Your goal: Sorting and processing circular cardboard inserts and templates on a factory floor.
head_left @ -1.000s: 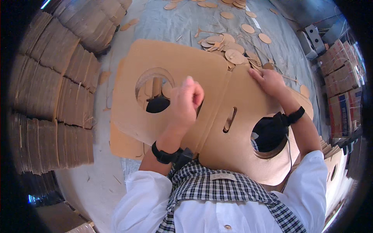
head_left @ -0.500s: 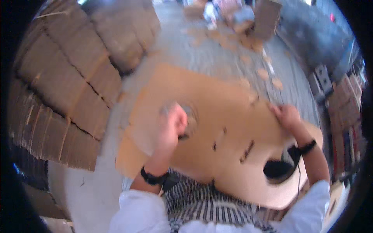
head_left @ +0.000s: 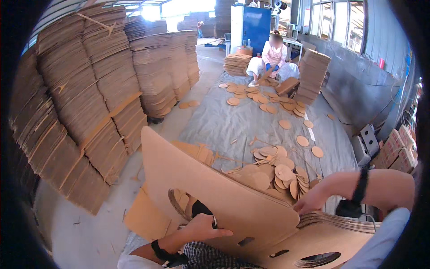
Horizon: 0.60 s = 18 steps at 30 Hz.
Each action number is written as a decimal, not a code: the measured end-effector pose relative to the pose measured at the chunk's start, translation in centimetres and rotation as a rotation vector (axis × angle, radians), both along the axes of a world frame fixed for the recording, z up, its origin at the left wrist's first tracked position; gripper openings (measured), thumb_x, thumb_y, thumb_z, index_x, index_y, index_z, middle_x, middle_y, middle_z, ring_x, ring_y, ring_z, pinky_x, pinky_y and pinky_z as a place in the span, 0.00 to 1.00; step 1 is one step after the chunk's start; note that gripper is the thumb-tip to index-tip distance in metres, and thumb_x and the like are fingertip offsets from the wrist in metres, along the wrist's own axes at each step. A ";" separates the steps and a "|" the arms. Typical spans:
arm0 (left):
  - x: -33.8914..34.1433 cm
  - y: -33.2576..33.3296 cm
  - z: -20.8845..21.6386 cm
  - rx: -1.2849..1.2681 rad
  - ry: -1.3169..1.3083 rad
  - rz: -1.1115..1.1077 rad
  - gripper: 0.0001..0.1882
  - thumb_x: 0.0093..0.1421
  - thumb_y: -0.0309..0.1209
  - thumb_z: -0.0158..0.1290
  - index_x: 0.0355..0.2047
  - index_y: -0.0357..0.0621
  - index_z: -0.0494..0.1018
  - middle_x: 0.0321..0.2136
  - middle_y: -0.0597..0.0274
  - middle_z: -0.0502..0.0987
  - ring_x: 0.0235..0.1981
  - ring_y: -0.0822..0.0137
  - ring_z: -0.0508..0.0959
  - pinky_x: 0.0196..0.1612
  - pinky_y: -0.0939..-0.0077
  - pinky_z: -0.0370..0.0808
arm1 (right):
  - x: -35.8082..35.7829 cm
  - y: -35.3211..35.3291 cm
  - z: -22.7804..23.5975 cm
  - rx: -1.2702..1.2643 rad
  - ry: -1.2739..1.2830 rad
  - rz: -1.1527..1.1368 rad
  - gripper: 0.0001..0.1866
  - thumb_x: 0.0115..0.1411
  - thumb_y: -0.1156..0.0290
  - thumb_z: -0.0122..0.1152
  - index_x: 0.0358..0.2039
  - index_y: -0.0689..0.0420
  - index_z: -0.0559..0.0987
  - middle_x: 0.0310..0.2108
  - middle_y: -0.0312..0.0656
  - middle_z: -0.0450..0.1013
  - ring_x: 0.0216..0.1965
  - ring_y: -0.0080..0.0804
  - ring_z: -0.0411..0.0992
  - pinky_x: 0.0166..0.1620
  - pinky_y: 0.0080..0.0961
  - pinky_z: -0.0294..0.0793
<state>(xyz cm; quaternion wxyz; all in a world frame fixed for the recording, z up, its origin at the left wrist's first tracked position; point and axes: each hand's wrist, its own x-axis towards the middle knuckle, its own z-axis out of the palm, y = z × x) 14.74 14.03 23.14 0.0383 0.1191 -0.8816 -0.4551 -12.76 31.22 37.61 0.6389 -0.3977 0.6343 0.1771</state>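
A large brown cardboard sheet (head_left: 255, 210) stands tilted up in front of me, with a round hole toward its left end and a small slot lower down. My left hand (head_left: 204, 227) grips it at the lower rim of that hole, thumb on the near face and fingers partly hidden behind. At the sheet's right end, my right hand (head_left: 313, 199) has its fingers closed on the far edge, where the sheet meets a stack of cardboard sheets (head_left: 322, 237). Their fingertips are partly hidden. The stack shows layered edges, a slot and another round hole.
Loose cardboard discs (head_left: 282, 172) are heaped beyond the sheet on a grey floor cover (head_left: 210, 125). Tall cardboard stacks (head_left: 80, 89) line the left. Farther off, a co-worker (head_left: 273, 56) in blue gloves sits among more discs. Grey metal boxes (head_left: 365, 143) stand at right.
The sheet has gone from lying flatter to tilted up. My left hand has moved from a fist over its round cutout to the hole's rim. The view has swung upward.
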 end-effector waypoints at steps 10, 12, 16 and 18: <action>4.4 0.5 -1.9 -0.077 0.197 0.085 0.30 0.45 0.58 0.56 0.36 0.45 0.76 0.27 0.51 0.78 0.31 0.53 0.78 0.35 0.66 0.73 | -5.0 0.6 -16.8 -0.970 -0.170 0.223 0.17 0.64 0.60 0.37 0.47 0.56 0.66 0.39 0.36 0.69 0.41 0.25 0.68 0.43 0.26 0.71; 4.7 0.5 -2.0 -0.035 0.144 0.100 0.30 0.45 0.58 0.56 0.36 0.44 0.76 0.27 0.50 0.77 0.31 0.52 0.78 0.34 0.66 0.74 | -8.4 3.2 -16.0 -1.052 0.064 0.221 0.16 0.64 0.61 0.38 0.45 0.57 0.67 0.38 0.37 0.69 0.40 0.26 0.69 0.42 0.26 0.71; 3.0 0.0 -1.6 -0.051 0.035 0.144 0.31 0.46 0.58 0.55 0.37 0.43 0.75 0.28 0.50 0.77 0.31 0.52 0.78 0.35 0.66 0.74 | -14.1 5.5 -14.8 -1.153 0.467 0.206 0.14 0.63 0.62 0.39 0.40 0.57 0.69 0.35 0.38 0.69 0.38 0.27 0.71 0.40 0.27 0.72; 2.0 -0.6 -1.6 -0.083 -0.014 0.094 0.30 0.47 0.57 0.55 0.39 0.43 0.75 0.31 0.51 0.78 0.34 0.55 0.78 0.37 0.67 0.73 | -14.1 -2.5 -14.7 -1.127 0.631 0.155 0.14 0.63 0.62 0.40 0.38 0.58 0.70 0.34 0.38 0.70 0.38 0.27 0.71 0.39 0.27 0.73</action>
